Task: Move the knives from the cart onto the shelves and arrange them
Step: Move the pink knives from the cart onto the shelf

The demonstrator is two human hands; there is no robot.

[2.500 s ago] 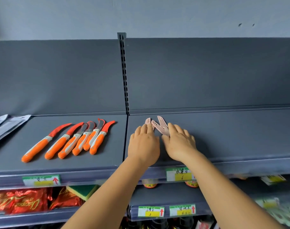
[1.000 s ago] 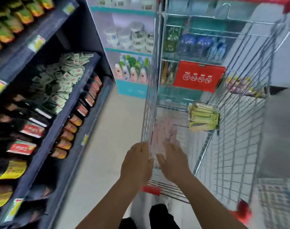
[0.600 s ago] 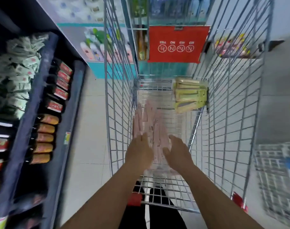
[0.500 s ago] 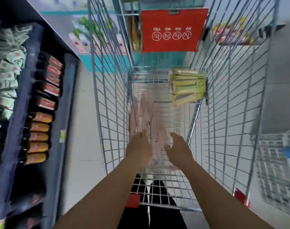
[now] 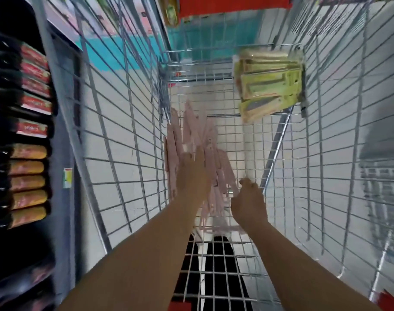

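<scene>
I look down into a wire shopping cart (image 5: 133, 122). A pile of several pale pink knives (image 5: 187, 131) lies along the left side of its floor. My left hand (image 5: 192, 173) reaches down onto the pile, fingers extended over the knives. My right hand (image 5: 247, 198) hovers at the pile's right edge with fingers curled; whether it touches a knife is unclear through the blur. A stack of yellow-green packaged knives (image 5: 268, 84) leans at the cart's far right corner.
Dark store shelves (image 5: 61, 198) with rows of red- and orange-labelled bottles (image 5: 27, 167) run along the left. Light floor tiles show between shelf and cart. A red panel (image 5: 232, 5) hangs at the cart's far end.
I turned from the shelf, where both hands rested on pink knives, toward the cart. Both hands have dropped deeper into the cart, the left now onto the pink pile.
</scene>
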